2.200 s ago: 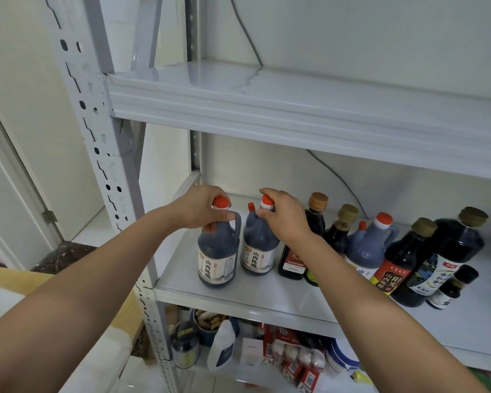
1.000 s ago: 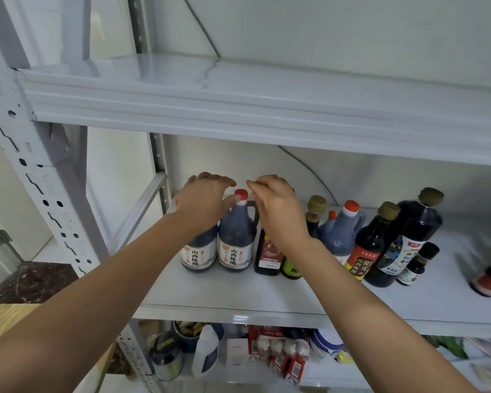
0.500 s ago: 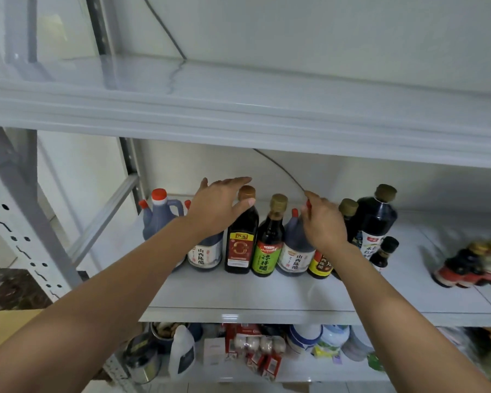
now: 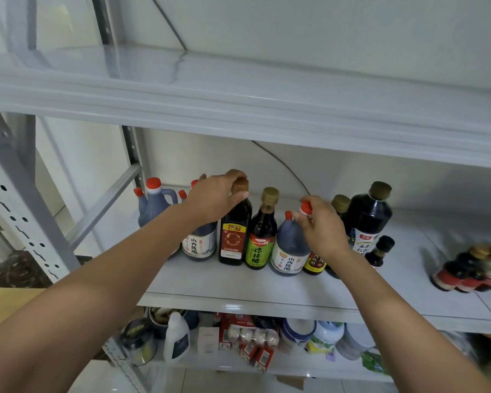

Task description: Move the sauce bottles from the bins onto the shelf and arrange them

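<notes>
White metal shelving against a pale wall [image 4: 352, 32] fills the view, seen from head height. Middle shelf [image 4: 238, 290] carries a row of sauce bottles, all upright; an upper shelf [image 4: 238, 89] runs above it and a lower shelf [image 4: 295, 367] of mixed groceries shows below. No bins in view. Both hands reach fwd into the row, apart from each other. Left hand [image 4: 213, 198] has its fingers curled over the brown cap of a dark red-label bottle [image 4: 234, 239]. Right hand [image 4: 321, 225] pinches the top of a red-cap jug [image 4: 288, 251]. One green-label bottle [image 4: 262, 239] stands between the two held ones, just beside each. Left of the left hand: two more jugs [image 4: 153, 205], one partly hidden by the forearm. Right of the right hand: a tall dark bottle [image 4: 370, 214], a small bottle [image 4: 380, 251] in front of it, and, well apart at far rt, a blurred cluster [image 4: 474, 268] of bottles. Key relation: each held bottle's long axis is vertical and its cap sits directly under its own hand, so any shift is prob. a sideways slide or short lift along the row. Left hand is nearer the jugs, right hand nearer the tall bottle. Looks like the arranging stage; the close neighbours could tip.
</notes>
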